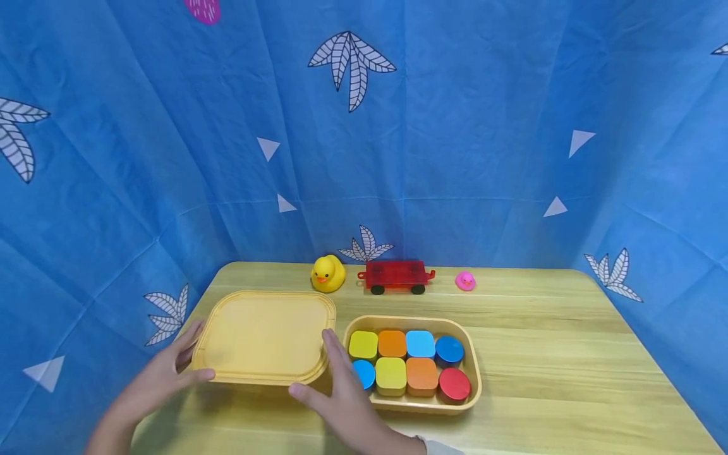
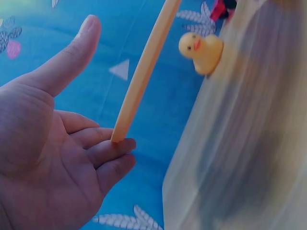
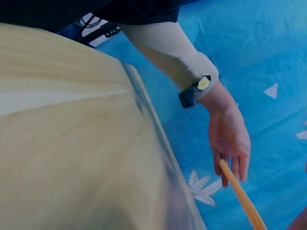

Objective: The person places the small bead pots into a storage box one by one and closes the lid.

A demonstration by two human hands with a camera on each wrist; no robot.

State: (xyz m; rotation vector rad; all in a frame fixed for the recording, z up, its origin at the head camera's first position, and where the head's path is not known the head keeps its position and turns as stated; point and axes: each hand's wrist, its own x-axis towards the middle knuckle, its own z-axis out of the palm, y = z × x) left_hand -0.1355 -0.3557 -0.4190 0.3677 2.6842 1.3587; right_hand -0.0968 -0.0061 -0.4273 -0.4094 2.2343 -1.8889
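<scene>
A flat yellow lid is held above the table at the left, its thin edge showing in the left wrist view. My left hand supports the lid's left end on its fingers, with the thumb standing away from it. At the opposite end is my right hand, fingers extended along the lid's edge and thumb near the front corner. Just right of this hand stands a yellow tray filled with several coloured blocks, square and round. The right hand partly covers the tray's left side.
Along the table's back edge stand a yellow rubber duck, a red toy wagon and a small pink duck. A blue patterned curtain surrounds the wooden table at the back and sides.
</scene>
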